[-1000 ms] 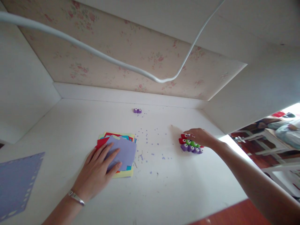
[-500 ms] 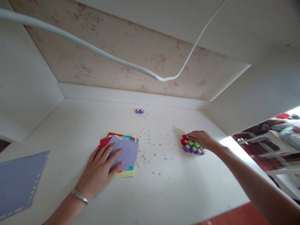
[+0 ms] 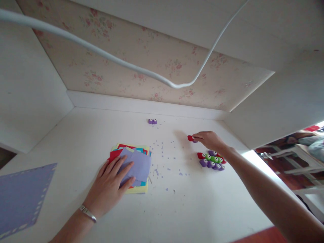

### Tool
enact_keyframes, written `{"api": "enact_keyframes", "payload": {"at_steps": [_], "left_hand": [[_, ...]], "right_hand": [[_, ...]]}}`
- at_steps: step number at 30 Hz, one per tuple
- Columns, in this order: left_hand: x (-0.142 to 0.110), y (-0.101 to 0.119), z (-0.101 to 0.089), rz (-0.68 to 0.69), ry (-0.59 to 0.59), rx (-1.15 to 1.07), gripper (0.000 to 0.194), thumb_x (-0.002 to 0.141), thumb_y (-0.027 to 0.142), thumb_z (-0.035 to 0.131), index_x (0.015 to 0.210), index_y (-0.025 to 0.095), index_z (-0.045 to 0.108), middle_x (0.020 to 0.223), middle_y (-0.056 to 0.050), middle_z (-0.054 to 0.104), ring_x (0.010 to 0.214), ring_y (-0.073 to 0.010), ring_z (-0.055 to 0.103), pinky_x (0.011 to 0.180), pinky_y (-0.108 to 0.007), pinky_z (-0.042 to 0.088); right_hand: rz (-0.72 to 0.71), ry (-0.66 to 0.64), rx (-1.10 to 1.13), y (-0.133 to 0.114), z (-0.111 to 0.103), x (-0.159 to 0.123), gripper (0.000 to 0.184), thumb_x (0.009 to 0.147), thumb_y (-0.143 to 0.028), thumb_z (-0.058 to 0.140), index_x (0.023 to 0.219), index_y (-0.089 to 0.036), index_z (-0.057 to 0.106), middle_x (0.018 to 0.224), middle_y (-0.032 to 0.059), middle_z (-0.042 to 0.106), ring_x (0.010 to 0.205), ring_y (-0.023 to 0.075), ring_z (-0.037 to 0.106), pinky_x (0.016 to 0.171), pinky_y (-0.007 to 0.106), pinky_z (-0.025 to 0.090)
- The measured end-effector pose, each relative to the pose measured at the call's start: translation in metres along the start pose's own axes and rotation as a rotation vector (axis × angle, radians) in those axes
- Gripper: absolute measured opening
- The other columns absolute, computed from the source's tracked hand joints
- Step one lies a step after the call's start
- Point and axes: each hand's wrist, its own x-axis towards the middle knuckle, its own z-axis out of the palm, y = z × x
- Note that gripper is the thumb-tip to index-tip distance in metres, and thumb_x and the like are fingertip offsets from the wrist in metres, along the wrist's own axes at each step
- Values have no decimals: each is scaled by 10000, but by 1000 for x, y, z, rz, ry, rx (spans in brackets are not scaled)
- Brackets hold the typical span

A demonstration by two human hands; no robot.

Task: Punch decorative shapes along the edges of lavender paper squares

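My left hand [image 3: 110, 187] lies with fingers spread on a stack of coloured paper squares [image 3: 139, 165], lilac on top, with red, blue and pale yellow edges showing beneath. My right hand [image 3: 209, 139] pinches a small red piece with a white eye-like spot [image 3: 190, 138], held out to the left. A bit of purple shows just under it, partly hidden by the fingers. Below that hand, a cluster of similar small pieces [image 3: 212, 159] in red, green and purple sits on the white desktop [image 3: 162, 212]. Their exact kind is unclear.
Two purple eye-spotted pieces [image 3: 152, 121] stand near the back edge. Tiny lilac paper bits [image 3: 162, 152] are scattered mid-desk. A lilac sheet [image 3: 25, 199] with holes along its edges lies at left. A white cable [image 3: 141, 70] hangs across the upper view.
My right hand has moved left and away from the cluster, with a red piece now in its fingers. My left hand stays on the paper stack. The view has shifted slightly.
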Motion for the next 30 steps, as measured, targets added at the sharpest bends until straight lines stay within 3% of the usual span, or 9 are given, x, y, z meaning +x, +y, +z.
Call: {"api": "enact_keyframes", "payload": {"at_steps": [8,12,23,30], "left_hand": [[-1,1,-1,-6,-9,25,467,921,539,477,1332,323,527,1457,-51,461,1323,-281,422,1110,-524,296],[0,2,-4,-16,-25,27,450,930,521,469,1329,321,530,1460,-54,458,1324,-285,421,1103,-530,308],[1,4,-8,-34,-58,6,443,940,499,455,1337,314,519,1470,-66,442,1340,-297,401,1088,-548,323],[1,4,-8,-38,-38,-14,437,932,488,478,1329,313,526,1460,-67,455,1333,-296,412,1094,-540,321]], "right_hand": [[-70,-37,-79,-64,-11,121,292,943,-307,466,1051,-279,736,1021,0,750,905,193,667,734,242,430],[-67,-59,-116,-85,-7,162,284,926,-274,479,998,-248,753,984,38,752,893,211,663,721,254,433],[-57,-115,-189,-110,-3,198,284,915,-263,481,946,-231,761,959,81,747,911,230,661,719,264,450],[-10,-89,-153,-104,-2,201,342,876,-249,543,1180,-238,699,1121,75,722,1030,245,644,815,287,474]]}}
